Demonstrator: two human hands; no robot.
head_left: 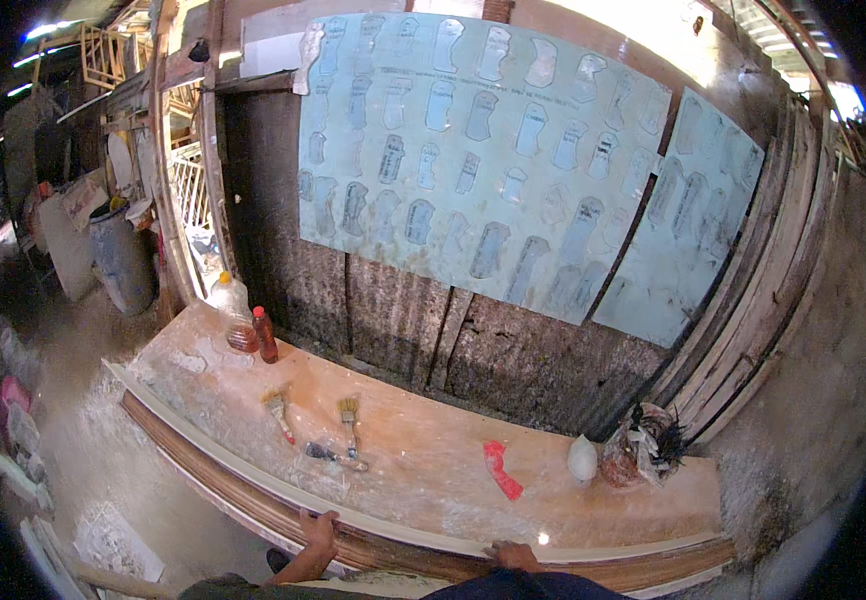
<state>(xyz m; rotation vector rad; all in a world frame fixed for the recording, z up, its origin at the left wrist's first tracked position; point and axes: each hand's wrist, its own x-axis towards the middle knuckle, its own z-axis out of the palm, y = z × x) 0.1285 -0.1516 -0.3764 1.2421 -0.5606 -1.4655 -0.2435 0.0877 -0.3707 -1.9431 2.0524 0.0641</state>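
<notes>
My left hand [320, 533] rests on the front edge of the workbench [423, 450], its thumb and fingers apart. To its right, my right hand [515, 556] lies over the same edge with the fingers partly hidden. Neither shows a tool in it. A long cream strip [403, 522] runs along this edge, above brown layered boards [383, 553]. Two bristle brushes [277, 408] [350, 420] lie beyond my left hand, beside a dark-handled tool [336, 458]. A red curved piece [501, 472] lies beyond my right hand, left of a white rounded object [582, 459].
A clear plastic bottle [234, 315] and a small red-capped bottle [265, 335] stand at the bench's far left. A bundle with black tufts [643, 450] sits at its right end. Behind hangs a light-blue board [463, 150] with traced shapes. A grey barrel [121, 258] stands far left.
</notes>
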